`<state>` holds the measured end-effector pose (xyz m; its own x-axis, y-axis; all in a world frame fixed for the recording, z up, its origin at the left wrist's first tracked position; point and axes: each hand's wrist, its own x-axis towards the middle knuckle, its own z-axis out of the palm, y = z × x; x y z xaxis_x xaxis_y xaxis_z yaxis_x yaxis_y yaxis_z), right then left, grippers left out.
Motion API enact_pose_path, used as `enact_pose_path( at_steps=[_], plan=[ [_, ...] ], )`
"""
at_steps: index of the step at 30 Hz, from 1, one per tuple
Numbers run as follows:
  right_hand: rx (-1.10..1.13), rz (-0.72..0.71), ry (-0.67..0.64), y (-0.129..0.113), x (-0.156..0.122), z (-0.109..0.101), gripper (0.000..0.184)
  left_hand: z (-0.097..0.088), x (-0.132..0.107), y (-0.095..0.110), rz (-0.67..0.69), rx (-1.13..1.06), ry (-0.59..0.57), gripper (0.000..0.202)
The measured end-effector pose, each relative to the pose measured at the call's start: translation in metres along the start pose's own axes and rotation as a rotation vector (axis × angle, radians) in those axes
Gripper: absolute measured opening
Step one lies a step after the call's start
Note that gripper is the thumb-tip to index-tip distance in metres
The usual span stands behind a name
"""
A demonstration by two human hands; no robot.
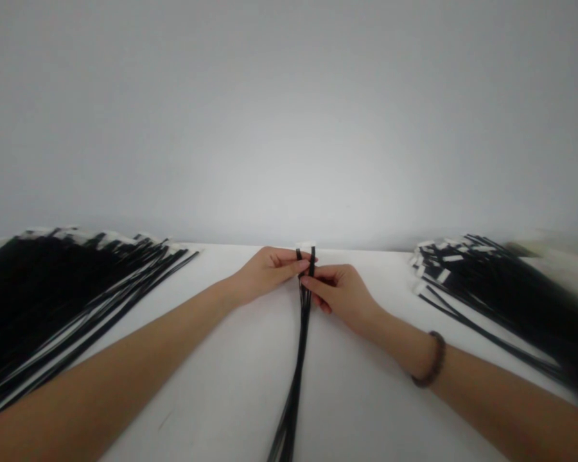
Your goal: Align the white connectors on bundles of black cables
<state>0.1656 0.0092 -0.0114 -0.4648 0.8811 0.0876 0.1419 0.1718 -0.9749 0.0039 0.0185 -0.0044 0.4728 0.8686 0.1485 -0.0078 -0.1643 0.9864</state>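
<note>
Several black cables [300,346] run up the middle of the white table, with small white ends [305,246] at the top. My left hand [274,269] pinches them from the left, just below those ends. From the right, my right hand [340,289] pinches the same cables slightly lower, thumb and fingers closed around them. Both sets of fingertips nearly meet at the cables. Farther down, the strands spread apart a little toward the bottom edge of the view. The fine detail of the ends is blurred.
On the left lies a large pile of black cables [43,295] with white ends toward the back. Another such pile [505,295] lies on the right, beside a blurred pale thing [563,263]. A plain grey wall [289,115] rises behind the white table [212,391].
</note>
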Motion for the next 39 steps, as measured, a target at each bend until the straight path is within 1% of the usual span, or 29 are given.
enact_pose_path(
  at_steps=[5,14,19,24,29,33,35,37,39],
  plan=[
    [-0.026,-0.027,-0.003,0.002,0.0002,0.0006,0.023,-0.001,0.001,-0.0015,0.009,-0.007,-0.013,0.027],
    [-0.01,0.008,-0.008,0.0017,-0.0003,0.0001,0.021,-0.0031,0.0003,-0.0033,-0.011,-0.003,-0.005,0.026],
    [-0.041,-0.005,-0.012,0.0028,-0.0013,0.0003,0.025,-0.0039,-0.0012,-0.0013,0.007,0.0,0.018,0.014],
    [-0.044,-0.007,-0.015,0.0028,-0.0014,0.0003,0.027,-0.0018,-0.0023,0.0026,-0.002,-0.022,-0.027,0.017],
    [-0.085,-0.006,-0.008,0.0024,-0.0013,-0.0005,0.029,-0.0011,-0.0032,0.0045,-0.027,-0.048,-0.043,0.018],
    [-0.099,-0.017,-0.014,0.0019,-0.0011,0.0,0.03,-0.0014,-0.0036,0.0048,-0.007,-0.036,-0.059,0.019],
    [-0.088,-0.016,-0.013,0.0011,-0.001,0.0009,0.028,-0.0013,-0.0034,0.0045,0.003,-0.026,-0.056,0.02],
    [-0.044,-0.003,-0.006,0.0003,-0.0009,0.002,0.023,-0.001,-0.0029,0.004,0.005,-0.02,-0.049,0.02],
    [0.032,0.007,0.06,-0.0001,-0.0007,0.0027,0.016,-0.0008,-0.002,0.0039,0.006,-0.014,-0.035,0.021]
  ],
)
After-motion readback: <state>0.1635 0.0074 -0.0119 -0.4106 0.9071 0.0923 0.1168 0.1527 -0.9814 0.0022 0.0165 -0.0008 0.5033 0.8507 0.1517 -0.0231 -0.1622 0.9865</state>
